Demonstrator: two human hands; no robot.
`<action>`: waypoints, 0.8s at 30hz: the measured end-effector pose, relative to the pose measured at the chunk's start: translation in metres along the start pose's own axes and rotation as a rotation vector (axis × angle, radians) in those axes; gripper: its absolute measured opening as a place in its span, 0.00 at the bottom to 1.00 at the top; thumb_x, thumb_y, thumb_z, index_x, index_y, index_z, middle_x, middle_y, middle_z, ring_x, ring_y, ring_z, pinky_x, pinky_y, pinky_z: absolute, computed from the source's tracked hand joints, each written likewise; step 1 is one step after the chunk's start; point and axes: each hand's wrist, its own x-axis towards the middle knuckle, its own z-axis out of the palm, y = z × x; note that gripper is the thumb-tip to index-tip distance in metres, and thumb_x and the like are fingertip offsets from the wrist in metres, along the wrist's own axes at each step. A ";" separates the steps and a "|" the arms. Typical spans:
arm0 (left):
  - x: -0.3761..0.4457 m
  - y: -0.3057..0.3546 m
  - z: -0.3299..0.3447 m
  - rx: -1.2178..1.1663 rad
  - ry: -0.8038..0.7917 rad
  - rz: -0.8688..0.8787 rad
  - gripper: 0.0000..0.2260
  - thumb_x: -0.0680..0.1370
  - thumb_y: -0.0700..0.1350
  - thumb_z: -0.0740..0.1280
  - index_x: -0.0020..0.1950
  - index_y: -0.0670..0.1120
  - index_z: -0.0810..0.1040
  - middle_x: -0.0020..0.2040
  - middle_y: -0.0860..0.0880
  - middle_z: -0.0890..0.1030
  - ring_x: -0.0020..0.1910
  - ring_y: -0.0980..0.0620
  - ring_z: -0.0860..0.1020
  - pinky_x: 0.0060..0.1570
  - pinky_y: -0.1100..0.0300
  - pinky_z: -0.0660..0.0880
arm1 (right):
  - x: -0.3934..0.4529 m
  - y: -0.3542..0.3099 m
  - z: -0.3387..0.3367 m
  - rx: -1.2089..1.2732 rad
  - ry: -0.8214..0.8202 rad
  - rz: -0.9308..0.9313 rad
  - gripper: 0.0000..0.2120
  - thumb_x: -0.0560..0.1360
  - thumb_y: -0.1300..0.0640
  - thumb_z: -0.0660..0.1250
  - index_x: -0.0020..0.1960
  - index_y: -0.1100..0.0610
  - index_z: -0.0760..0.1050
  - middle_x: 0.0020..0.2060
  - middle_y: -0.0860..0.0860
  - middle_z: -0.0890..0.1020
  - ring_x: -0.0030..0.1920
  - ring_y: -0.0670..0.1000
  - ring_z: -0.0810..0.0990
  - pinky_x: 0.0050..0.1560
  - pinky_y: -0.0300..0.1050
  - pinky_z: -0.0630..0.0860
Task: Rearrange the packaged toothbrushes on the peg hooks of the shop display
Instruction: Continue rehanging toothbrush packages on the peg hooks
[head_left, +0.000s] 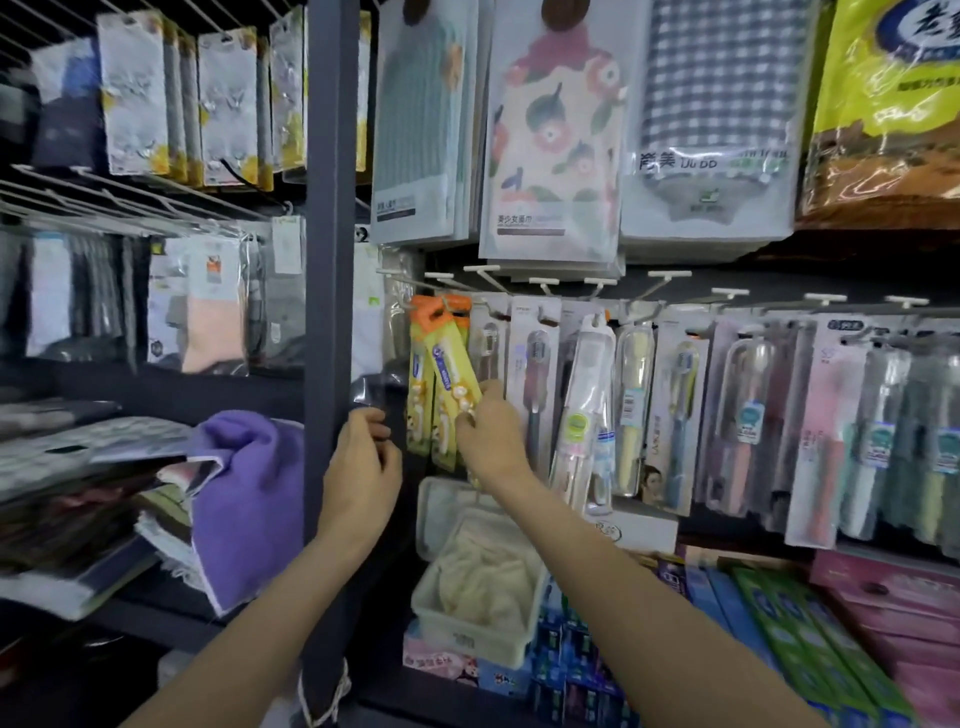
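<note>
Yellow and orange toothbrush packs (448, 364) hang tilted from a peg hook (415, 283) at the left end of the display. My right hand (488, 431) pinches the lower part of the front yellow pack. A clear plastic pack (376, 387) beside the dark upright post is held by the curled fingers of my left hand (363, 457). A row of other packaged toothbrushes (675, 405) hangs from white-tipped pegs to the right.
A dark metal post (330, 312) stands just left of the hooks. Packaged towels (550, 145) hang above. A white bin with cloth (478, 571) and toothpaste boxes (779, 623) sit below. A purple towel (249, 493) lies on the left shelf.
</note>
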 end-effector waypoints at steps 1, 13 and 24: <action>0.001 -0.001 -0.001 0.011 -0.008 0.014 0.12 0.75 0.35 0.62 0.58 0.41 0.70 0.52 0.47 0.77 0.46 0.47 0.77 0.48 0.53 0.72 | -0.003 0.002 0.006 0.062 0.037 0.027 0.11 0.76 0.66 0.60 0.57 0.64 0.65 0.49 0.59 0.77 0.47 0.56 0.77 0.43 0.47 0.74; 0.003 -0.008 0.004 0.006 -0.081 0.091 0.13 0.75 0.33 0.60 0.58 0.43 0.72 0.50 0.46 0.76 0.46 0.49 0.74 0.50 0.53 0.72 | -0.003 0.028 0.004 -0.146 0.221 -0.018 0.17 0.78 0.69 0.54 0.66 0.63 0.65 0.61 0.56 0.69 0.59 0.54 0.71 0.55 0.40 0.66; -0.001 -0.011 0.000 -0.021 -0.091 0.083 0.13 0.75 0.33 0.61 0.58 0.44 0.72 0.50 0.48 0.75 0.46 0.50 0.75 0.50 0.51 0.74 | 0.010 0.023 0.015 -0.119 0.134 0.193 0.14 0.76 0.60 0.64 0.57 0.62 0.62 0.48 0.60 0.78 0.45 0.60 0.79 0.38 0.48 0.72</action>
